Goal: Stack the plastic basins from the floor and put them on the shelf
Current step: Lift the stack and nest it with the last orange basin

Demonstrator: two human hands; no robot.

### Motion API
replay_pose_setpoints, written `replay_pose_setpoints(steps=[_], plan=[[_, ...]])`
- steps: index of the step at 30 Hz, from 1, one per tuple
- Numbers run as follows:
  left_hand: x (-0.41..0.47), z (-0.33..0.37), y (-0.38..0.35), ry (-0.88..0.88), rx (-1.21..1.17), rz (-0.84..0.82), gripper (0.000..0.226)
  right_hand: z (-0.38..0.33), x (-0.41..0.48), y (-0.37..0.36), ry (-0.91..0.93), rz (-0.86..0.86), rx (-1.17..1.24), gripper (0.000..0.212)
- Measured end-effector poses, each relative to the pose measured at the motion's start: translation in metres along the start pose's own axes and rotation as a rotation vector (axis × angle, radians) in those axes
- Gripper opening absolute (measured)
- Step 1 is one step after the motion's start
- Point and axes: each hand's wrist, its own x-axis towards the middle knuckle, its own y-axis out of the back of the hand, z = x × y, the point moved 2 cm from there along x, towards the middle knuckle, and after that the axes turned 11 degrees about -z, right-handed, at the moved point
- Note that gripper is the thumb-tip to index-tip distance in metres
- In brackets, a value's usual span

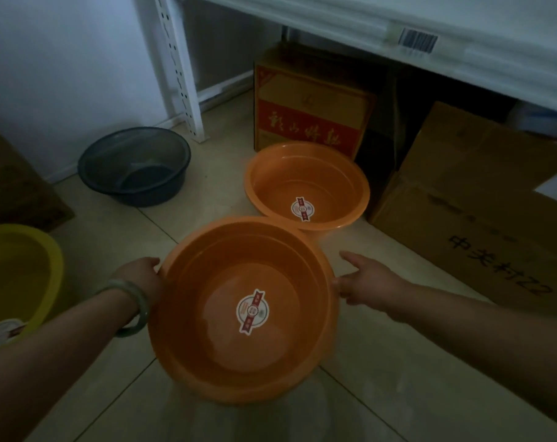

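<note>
Four basins sit low: yellow basin point(19, 275) and grey basin point(133, 165) on the floor, left hand point(141, 277) grasping the near orange basin point(242, 311) by its rim, right hand point(366, 280) released beside it, far orange basin point(307, 186) beyond; light, stiff, probably slick.

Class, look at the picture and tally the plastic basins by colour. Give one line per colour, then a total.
Orange basins: 2, a near one between the hands and a far one on the floor
Grey basin: 1
Yellow basin: 1, partly cut off at the left edge
Total: 4
</note>
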Motion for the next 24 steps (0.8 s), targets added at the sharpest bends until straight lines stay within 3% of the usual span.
replay_pose_setpoints(steps=[7,12,18,24], plan=[[0.022,0.084,0.016,-0.169,-0.040,0.185,0.050,-0.010,0.044,0.064,0.105,0.308,0.290,0.055],[0.052,0.140,0.002,-0.195,-0.206,0.169,0.054,-0.010,0.075,0.094,0.066,0.553,0.245,0.053],[0.090,0.181,-0.031,-0.043,-0.292,0.072,0.064,-0.009,0.123,0.112,0.022,0.443,0.417,0.071],[0.110,0.189,-0.041,0.030,-0.182,0.071,0.030,-0.010,0.143,0.108,0.066,0.344,0.601,0.051]])
